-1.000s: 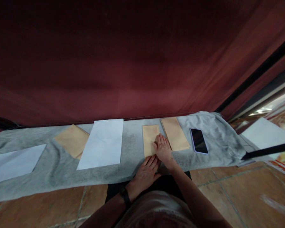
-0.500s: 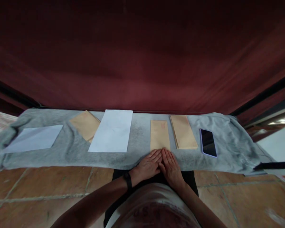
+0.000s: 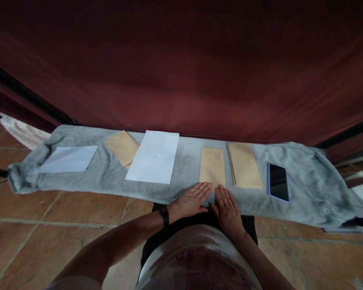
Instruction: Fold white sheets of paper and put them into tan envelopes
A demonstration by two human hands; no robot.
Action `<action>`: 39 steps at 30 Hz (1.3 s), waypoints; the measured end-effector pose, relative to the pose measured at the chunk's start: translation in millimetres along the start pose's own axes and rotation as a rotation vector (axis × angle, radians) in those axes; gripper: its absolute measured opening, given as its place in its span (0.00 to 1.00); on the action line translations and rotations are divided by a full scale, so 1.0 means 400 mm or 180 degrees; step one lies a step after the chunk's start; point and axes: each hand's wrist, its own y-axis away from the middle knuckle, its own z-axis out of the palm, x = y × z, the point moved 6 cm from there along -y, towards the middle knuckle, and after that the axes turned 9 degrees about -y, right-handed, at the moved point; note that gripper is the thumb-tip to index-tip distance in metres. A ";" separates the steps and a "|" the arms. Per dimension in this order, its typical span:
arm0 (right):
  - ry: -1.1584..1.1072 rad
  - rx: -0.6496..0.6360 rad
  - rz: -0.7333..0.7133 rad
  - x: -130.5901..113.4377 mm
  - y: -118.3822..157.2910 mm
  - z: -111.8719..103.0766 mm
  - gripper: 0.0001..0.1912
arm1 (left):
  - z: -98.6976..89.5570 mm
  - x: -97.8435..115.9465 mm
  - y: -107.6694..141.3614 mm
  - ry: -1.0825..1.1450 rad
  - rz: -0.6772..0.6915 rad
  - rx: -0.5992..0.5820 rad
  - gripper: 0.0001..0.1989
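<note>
A single tan envelope lies flat on the grey cloth, straight in front of me. At its near edge my left hand rests with fingers stretched out, the tips on the envelope's near left corner. My right hand lies flat with its fingertips at the near right corner, apart from the left. Neither hand grips anything. Just right of the envelope sits a stack of tan envelopes. Left of it is a white sheet of paper, which partly covers more tan envelopes.
Another white paper lies at the far left of the cloth. A phone with a purple edge lies at the right. Behind the narrow table hangs a dark red fabric. Tiled floor shows below.
My hands have moved apart; before, their fingertips met at the envelope's near edge. The view has shifted and tilted slightly. Papers and phone keep their places on the cloth.
</note>
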 end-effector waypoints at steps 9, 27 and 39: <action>-0.0004 0.0081 0.0059 0.014 0.012 -0.004 0.35 | 0.012 -0.017 0.016 -0.0022 -0.0063 -0.0078 0.42; 0.0155 0.0201 0.0146 0.018 0.021 -0.008 0.37 | -0.005 -0.047 0.038 0.0001 -0.0203 -0.0044 0.38; 0.0227 0.0271 0.0196 0.012 0.007 -0.011 0.34 | 0.043 -0.084 -0.217 0.0101 -0.0392 0.0121 0.31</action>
